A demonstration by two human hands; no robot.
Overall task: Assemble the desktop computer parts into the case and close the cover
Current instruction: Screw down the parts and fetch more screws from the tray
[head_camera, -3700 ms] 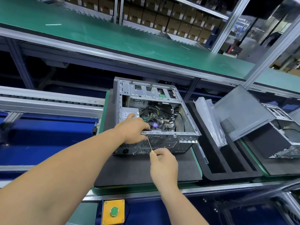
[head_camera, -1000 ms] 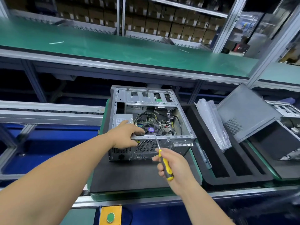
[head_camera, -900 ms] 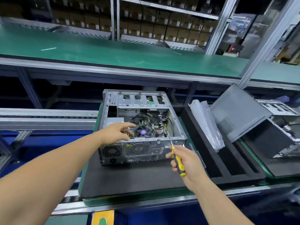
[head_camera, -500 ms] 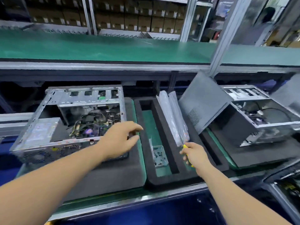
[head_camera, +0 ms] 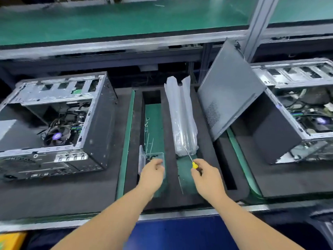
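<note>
The open computer case point(head_camera: 59, 123) lies on its side on a black foam pad at the left, with its fan and cables showing. My left hand point(head_camera: 152, 173) reaches into a small clear screw box point(head_camera: 155, 156) in the foam tray's left slot, fingers curled over it; whether it holds a screw is hidden. My right hand point(head_camera: 207, 176) grips a yellow-handled screwdriver point(head_camera: 191, 157), tip pointing up toward a plastic bag. The grey side cover point(head_camera: 228, 91) leans tilted at the right.
A black foam tray point(head_camera: 169, 186) with two green-floored slots sits in the middle, a clear plastic bag point(head_camera: 182, 116) lying along its right slot. A second open case point(head_camera: 299, 112) stands at the right. A green shelf point(head_camera: 126, 17) runs above.
My view and both hands have swung right, away from the case. My left hand left the case's rear edge and dropped onto the screw box. My right hand still carries the screwdriver.
</note>
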